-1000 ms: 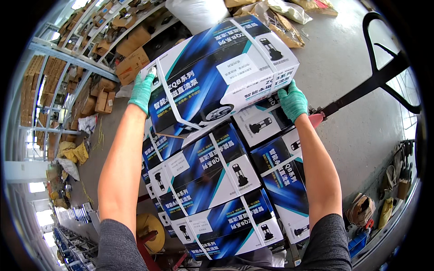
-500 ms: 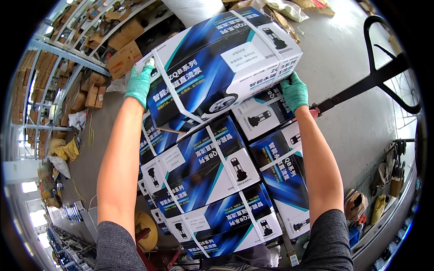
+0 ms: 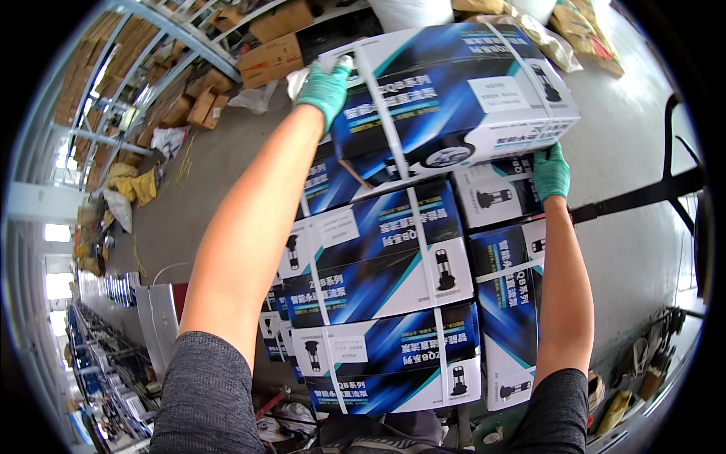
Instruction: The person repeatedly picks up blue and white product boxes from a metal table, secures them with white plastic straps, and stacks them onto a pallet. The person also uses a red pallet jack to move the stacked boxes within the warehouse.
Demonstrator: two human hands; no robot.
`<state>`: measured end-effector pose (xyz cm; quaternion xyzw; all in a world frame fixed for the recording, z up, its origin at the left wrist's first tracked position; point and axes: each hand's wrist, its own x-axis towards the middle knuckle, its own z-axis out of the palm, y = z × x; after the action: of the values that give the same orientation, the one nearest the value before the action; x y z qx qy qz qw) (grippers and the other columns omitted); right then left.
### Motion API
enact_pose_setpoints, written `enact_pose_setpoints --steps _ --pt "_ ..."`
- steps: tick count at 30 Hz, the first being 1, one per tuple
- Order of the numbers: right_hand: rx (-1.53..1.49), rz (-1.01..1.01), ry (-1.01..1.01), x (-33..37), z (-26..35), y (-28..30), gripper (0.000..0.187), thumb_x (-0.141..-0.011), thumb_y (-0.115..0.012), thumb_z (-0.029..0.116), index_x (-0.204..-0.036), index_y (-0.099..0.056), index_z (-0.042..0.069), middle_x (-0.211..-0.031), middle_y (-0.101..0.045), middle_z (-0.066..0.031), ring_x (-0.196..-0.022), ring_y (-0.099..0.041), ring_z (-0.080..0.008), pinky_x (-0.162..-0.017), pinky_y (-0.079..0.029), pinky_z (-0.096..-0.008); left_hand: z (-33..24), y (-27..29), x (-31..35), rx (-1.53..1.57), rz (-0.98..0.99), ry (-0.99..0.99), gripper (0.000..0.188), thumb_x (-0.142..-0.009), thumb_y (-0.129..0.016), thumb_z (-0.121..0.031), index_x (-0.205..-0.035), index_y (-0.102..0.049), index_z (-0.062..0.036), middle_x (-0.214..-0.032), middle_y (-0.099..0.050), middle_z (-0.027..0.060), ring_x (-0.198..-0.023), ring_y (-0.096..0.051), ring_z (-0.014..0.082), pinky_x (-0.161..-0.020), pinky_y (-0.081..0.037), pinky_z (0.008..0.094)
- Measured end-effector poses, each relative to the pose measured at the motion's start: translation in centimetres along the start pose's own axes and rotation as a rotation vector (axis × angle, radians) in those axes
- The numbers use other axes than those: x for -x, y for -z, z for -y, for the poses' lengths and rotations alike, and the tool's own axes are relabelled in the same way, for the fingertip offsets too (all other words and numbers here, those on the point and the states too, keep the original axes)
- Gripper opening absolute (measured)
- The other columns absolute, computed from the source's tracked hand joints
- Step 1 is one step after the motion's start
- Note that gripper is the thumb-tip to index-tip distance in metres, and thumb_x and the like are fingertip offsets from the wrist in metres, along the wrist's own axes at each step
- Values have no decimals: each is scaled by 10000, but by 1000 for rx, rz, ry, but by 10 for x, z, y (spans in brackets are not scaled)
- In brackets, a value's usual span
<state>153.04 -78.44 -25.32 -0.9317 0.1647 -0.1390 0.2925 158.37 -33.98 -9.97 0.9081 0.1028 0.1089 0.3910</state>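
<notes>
A long blue, white and black carton (image 3: 432,106) bound with white straps lies across the far end of a stack of like cartons. My left hand (image 3: 325,92), in a green glove, grips its left end near the upper corner, thumb on top. My gloved right hand (image 3: 551,175) is at the carton's lower right edge, its fingertips partly hidden beneath. Whether the carton rests fully on those below cannot be told. Nearer to me are two strapped cartons, a middle one (image 3: 378,261) and a near one (image 3: 393,363), with another carton (image 3: 510,303) set crosswise at their right.
Beyond the right hand stands a black looped handle (image 3: 669,185) on a long bar. White and yellowish sacks (image 3: 582,34) lie at the far side. Shelves with brown cardboard boxes (image 3: 271,60) line the far left, and yellow bags (image 3: 134,183) lie on the floor.
The whole view has swung, so the stack, the held carton and both hands appear farther right and the carton looks more level. Both hands keep their hold.
</notes>
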Motion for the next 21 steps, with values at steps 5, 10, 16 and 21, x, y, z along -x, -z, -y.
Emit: enact_pose_setpoints --steps 5,10,16,21 --pt "41 20 0 -2 6 -3 412 -966 -506 358 -1339 -532 186 -1109 -691 -266 -1026 -633 -503 -854 -491 -577 34 22 58 197 297 -125 757 -1051 -427 -543 -1560 -276 -4 -1406 -537 229 -1312 -499 282 -1096 -377 370" --pt "98 61 -15 35 10 10 520 -979 -484 295 -1484 -437 180 -1227 -659 -266 -1111 -625 -475 -941 -488 -527 106 103 259 227 397 36 478 -1079 -473 -373 -1460 -498 -86 -1377 -614 143 -1240 -596 267 -1095 -432 352" --pt "146 86 236 92 0 44 523 -943 -560 72 -1458 -466 77 -1286 -663 -198 -1155 -656 -337 -989 -496 -382 322 227 629 222 38 750 394 -1015 -573 -225 -1349 -589 -17 -1330 -645 148 -1203 -614 240 -1035 -472 347" --pt "-136 122 509 250 62 57 403 -990 -555 74 -1392 -557 102 -1252 -677 -123 -1081 -648 -226 -976 -493 -317 404 321 942 579 -305 1407 261 -976 -606 -182 -1208 -640 -66 -1049 -651 66 -909 -635 166 -752 -532 321"
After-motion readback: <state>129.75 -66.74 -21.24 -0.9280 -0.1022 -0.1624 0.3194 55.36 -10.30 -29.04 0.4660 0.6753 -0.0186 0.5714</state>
